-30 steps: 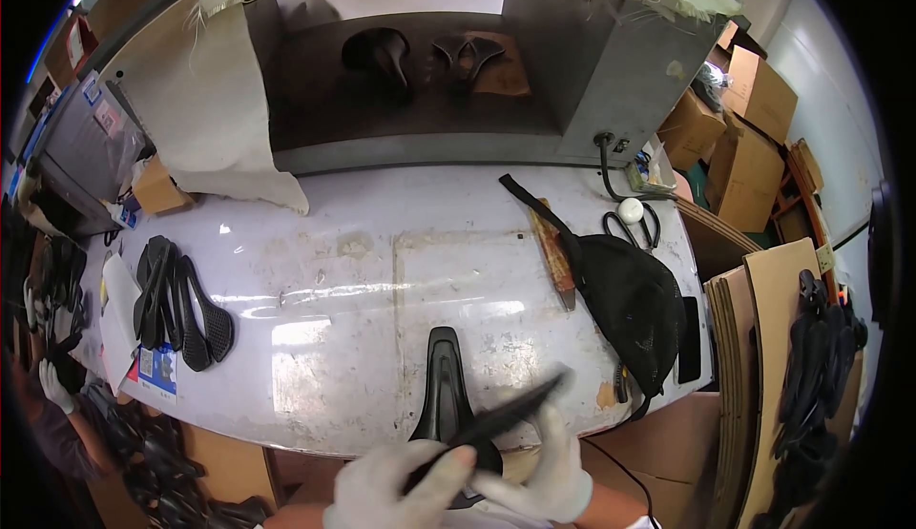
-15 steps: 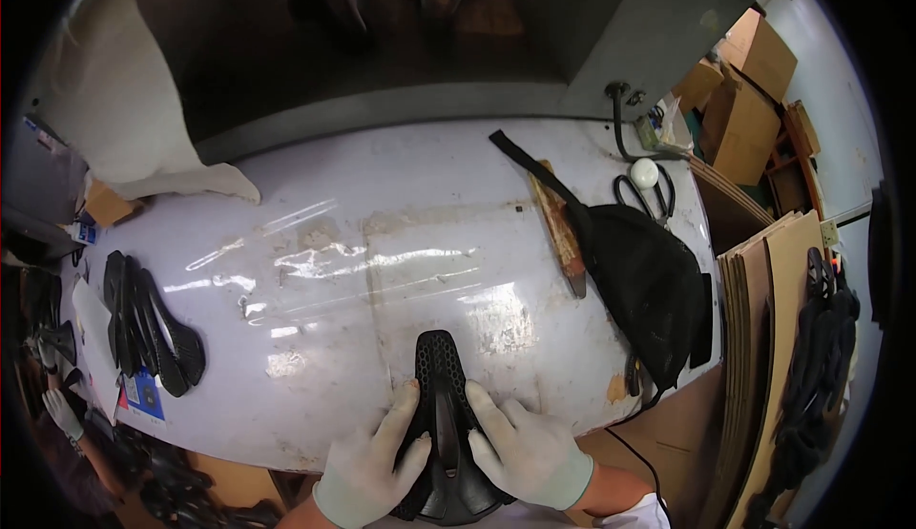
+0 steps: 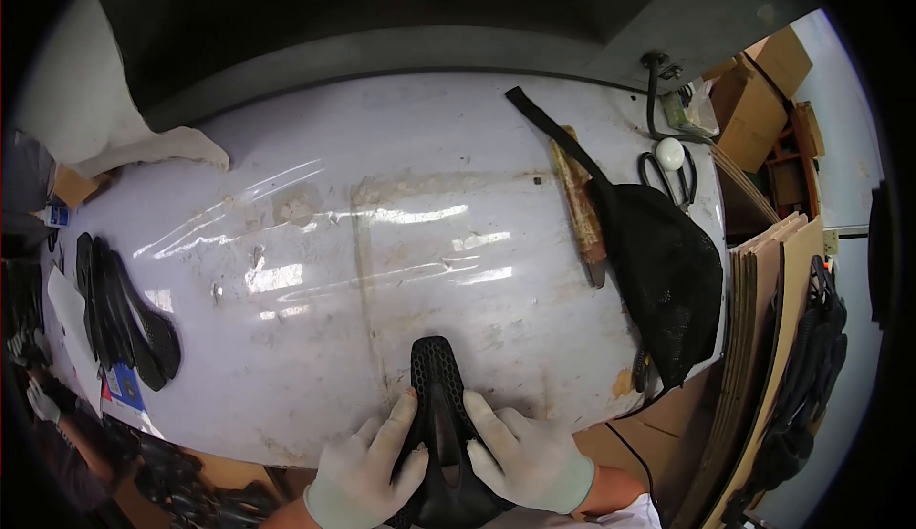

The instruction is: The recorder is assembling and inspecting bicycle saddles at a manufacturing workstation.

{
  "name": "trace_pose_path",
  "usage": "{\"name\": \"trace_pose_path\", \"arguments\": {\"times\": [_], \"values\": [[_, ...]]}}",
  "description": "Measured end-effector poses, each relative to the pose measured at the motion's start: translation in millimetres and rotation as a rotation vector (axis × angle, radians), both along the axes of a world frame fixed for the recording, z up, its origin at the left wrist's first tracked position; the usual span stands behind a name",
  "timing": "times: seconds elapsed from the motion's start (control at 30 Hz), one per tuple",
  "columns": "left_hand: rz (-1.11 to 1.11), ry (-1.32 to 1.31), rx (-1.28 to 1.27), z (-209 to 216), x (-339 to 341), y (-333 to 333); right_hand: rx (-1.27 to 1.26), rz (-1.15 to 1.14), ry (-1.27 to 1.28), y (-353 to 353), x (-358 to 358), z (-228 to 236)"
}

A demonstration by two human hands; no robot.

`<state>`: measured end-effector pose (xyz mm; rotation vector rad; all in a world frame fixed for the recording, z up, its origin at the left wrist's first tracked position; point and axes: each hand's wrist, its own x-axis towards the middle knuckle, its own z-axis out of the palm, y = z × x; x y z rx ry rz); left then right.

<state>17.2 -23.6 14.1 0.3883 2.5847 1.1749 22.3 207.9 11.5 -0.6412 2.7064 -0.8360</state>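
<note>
A black bicycle saddle with a honeycomb pattern and a long central groove lies at the near edge of the table, its narrow nose facing away from me. My left hand, in a whitish glove, grips its left side, thumb and fingers on the edge and top. On the opposite side, my right hand, gloved the same way, holds the right edge with its fingers along the nose. The saddle's wide rear is partly cut off by the lower edge of the picture.
Several black saddles stand together at the left of the table. To the right lie a black mesh bag, a worn wooden-handled tool and scissors. Cardboard sheets lean beyond. Another person's gloved hand is far left.
The view has shifted and come slightly nearer the table, so its far things sit higher and wider apart. Both hands keep the same hold on the saddle.
</note>
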Motion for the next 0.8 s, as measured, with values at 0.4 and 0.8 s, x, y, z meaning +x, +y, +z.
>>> {"name": "trace_pose_path", "arguments": {"times": [0.4, 0.8], "values": [[-0.027, 0.049, -0.203, -1, 23, 15, 0.007, 0.069, 0.128, -7, 4, -10], [0.027, 0.041, -0.289, -11, 16, 24, 0.251, 0.090, 0.046, -22, -2, 8]]}}
